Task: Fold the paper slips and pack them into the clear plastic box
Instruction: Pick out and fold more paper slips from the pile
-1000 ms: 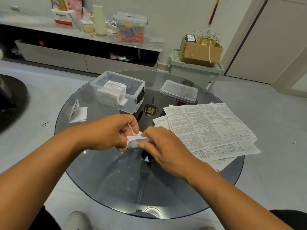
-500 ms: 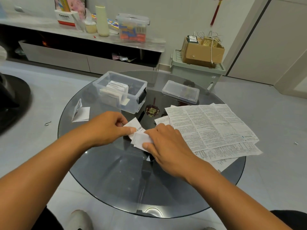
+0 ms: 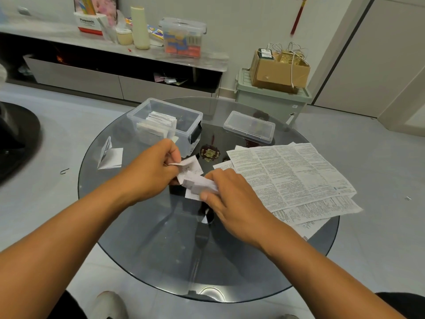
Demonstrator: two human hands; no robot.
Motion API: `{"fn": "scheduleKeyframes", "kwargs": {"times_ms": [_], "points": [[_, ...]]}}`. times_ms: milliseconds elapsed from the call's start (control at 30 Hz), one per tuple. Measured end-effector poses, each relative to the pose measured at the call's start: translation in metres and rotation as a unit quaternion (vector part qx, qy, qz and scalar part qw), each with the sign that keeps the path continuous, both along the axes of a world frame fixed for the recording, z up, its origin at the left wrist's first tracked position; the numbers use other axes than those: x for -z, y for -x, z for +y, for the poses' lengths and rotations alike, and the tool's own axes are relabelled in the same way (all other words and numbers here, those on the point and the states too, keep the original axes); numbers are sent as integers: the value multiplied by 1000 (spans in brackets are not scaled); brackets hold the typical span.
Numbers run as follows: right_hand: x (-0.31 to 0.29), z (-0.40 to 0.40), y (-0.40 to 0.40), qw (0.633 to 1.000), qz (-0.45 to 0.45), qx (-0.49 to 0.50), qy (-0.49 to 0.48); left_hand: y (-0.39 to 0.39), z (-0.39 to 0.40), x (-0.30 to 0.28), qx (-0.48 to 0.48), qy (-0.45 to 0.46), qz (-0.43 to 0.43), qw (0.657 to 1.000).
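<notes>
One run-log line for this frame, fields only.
phase: folding | left hand: pinches paper slip | right hand: holds same slip | clear plastic box: open, folded slips inside | slip: not yet packed

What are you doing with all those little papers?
A person is folding a small paper slip over the round glass table, pinching it with the left hand and right hand. The clear plastic box already holds folded slips. Unfolded printed sheets wait at right.

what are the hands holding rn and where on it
Both hold one paper slip: the left hand pinches its far left edge, the right hand grips its near right end.
</notes>
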State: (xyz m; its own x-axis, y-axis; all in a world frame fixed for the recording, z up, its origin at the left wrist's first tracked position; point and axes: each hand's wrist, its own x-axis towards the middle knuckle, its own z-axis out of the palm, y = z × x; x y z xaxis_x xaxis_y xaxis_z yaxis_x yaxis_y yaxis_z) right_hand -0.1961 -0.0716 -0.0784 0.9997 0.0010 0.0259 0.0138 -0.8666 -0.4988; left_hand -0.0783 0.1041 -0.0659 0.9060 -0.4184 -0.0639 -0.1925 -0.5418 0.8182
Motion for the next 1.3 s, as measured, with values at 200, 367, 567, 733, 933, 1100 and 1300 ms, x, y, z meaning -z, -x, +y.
{"fn": "scheduleKeyframes", "kwargs": {"times_ms": [200, 367, 567, 733, 933, 1100, 1300], "points": [[-4, 2, 0, 1000, -5, -26, 9, 3, -8, -4, -47, 154, 175, 971], [-11, 7, 2, 997, -4, -50, 62, 5, -9, -1, -68, 193, 279, 938], [-15, 5, 4, 994, 25, -65, 81, 6, -1, -22, 21, 205, 370, 906], [-18, 2, 3, 995, 55, -63, 54, 6, 1, -17, 48, 107, 276, 954], [-17, -2, 3, 996, -9, -39, 79, 7, -2, -4, -5, 59, 202, 978], [-11, -9, 0, 992, -91, -6, 91, 10, -1, -1, 109, -38, 111, 987], [-5, -9, -1, 985, -76, -27, 153, 16, 4, -14, 271, -51, 139, 951]]}}
